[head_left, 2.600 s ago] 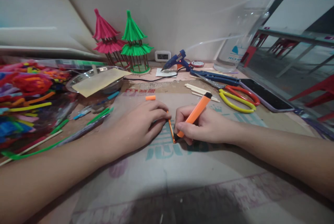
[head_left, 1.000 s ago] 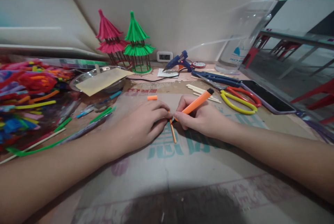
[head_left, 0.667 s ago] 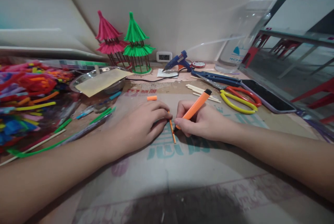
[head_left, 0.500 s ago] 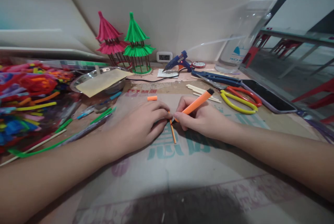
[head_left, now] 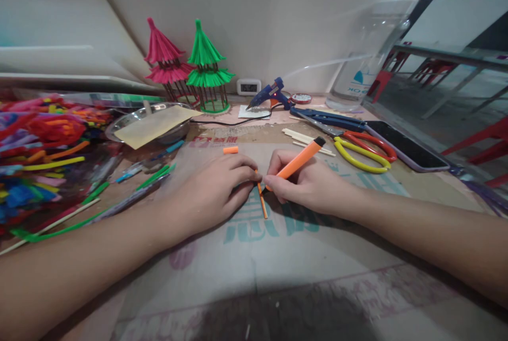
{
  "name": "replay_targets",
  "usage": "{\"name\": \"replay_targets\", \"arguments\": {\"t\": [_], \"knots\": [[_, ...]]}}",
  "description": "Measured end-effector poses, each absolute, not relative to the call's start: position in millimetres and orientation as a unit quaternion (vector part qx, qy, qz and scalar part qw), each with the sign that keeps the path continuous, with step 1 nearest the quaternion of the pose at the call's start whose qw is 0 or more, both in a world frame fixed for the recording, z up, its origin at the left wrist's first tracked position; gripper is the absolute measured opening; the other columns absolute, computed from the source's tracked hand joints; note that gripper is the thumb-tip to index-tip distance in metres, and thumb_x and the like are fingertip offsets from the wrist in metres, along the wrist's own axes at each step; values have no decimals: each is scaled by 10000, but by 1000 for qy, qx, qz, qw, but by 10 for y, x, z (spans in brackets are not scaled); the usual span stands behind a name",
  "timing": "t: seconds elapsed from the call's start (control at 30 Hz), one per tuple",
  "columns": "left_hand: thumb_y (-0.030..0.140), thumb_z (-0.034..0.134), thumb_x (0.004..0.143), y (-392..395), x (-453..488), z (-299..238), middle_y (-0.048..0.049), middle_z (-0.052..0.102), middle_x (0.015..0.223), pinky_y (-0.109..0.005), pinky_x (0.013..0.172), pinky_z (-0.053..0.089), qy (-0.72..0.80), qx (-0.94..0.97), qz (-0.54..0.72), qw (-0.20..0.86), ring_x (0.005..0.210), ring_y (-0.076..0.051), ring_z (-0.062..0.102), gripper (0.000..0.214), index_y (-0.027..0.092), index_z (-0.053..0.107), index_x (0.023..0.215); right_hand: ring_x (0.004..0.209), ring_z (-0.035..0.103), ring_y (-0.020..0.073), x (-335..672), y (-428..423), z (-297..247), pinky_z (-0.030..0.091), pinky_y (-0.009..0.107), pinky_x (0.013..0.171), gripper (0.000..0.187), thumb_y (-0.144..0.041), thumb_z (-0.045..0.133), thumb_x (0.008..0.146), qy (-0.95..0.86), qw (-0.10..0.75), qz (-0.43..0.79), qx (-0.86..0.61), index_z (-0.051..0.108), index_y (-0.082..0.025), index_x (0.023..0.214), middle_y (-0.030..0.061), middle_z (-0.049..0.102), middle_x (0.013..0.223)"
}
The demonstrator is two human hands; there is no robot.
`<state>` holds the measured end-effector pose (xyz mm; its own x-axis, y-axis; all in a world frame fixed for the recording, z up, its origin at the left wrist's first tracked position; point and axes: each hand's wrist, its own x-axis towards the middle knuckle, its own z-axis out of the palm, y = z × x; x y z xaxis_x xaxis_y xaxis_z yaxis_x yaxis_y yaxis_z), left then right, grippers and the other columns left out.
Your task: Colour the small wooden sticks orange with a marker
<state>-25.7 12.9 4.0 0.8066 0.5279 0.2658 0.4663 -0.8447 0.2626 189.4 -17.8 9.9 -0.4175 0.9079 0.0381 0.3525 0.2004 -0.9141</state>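
An orange marker [head_left: 300, 159] is gripped in my right hand [head_left: 296, 179], its dark end up and its tip low against a thin stick [head_left: 262, 203]. That stick lies on the cardboard [head_left: 222, 277] and is coloured orange over much of its length. My left hand [head_left: 226, 185] rests palm down, with thumb and fingertips pinching the upper part of the stick. Just beyond the left hand lies an orange marker cap [head_left: 230, 150]. Several pale bare sticks [head_left: 307, 141] lie past my right hand.
Scissors [head_left: 363, 154] and a phone [head_left: 407, 145] lie at right. Behind are a blue glue gun [head_left: 270, 93], a small clock [head_left: 249, 87], a water bottle [head_left: 353, 79], and pink [head_left: 164, 55] and green [head_left: 206, 57] pipe-cleaner towers. A metal bowl [head_left: 119, 123] and piled pipe cleaners [head_left: 43, 155] are left.
The marker tip has moved slightly down along the stick, toward me. My left hand stays in place on the stick.
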Motion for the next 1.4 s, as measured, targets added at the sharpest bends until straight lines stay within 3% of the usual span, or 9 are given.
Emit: {"name": "replay_targets", "arguments": {"t": [0.37, 0.63, 0.97, 1.17, 1.4], "knots": [[236, 475, 1003, 146, -262, 16, -81, 669, 1161, -411, 926, 500, 267, 944, 163, 101, 1066, -241, 616, 222, 189, 691, 998, 522, 516, 110, 1897, -238, 177, 398, 241, 515, 177, -164, 641, 802, -722, 273, 473, -425, 504, -224, 707, -53, 576, 562], [244, 473, 1007, 137, -261, 19, -78, 667, 1153, -407, 937, 498, 267, 945, 163, 97, 1067, -237, 614, 222, 191, 689, 1011, 538, 515, 104, 1910, -206, 127, 400, 230, 518, 182, -209, 631, 840, -726, 299, 443, -433, 483, -225, 737, -63, 562, 568], [224, 462, 997, 130, -263, 45, -86, 659, 1141, -403, 921, 500, 262, 944, 166, 111, 1043, -230, 609, 230, 185, 682, 938, 545, 574, 105, 1921, -262, 203, 424, 216, 505, 172, -196, 622, 844, -715, 236, 527, -395, 492, -221, 734, -42, 635, 587], [214, 471, 993, 131, -259, 40, -96, 655, 1152, -417, 939, 494, 270, 943, 161, 109, 1070, -244, 607, 223, 186, 691, 1022, 527, 529, 100, 1908, -235, 175, 410, 223, 511, 173, -174, 645, 820, -726, 282, 465, -422, 508, -216, 724, -56, 585, 554], [222, 452, 1003, 134, -266, 47, -88, 651, 1146, -405, 930, 495, 264, 944, 160, 113, 1055, -233, 608, 229, 184, 676, 975, 533, 580, 103, 1924, -256, 194, 411, 206, 484, 170, -196, 630, 840, -706, 238, 542, -388, 492, -220, 745, -52, 622, 581]]}}
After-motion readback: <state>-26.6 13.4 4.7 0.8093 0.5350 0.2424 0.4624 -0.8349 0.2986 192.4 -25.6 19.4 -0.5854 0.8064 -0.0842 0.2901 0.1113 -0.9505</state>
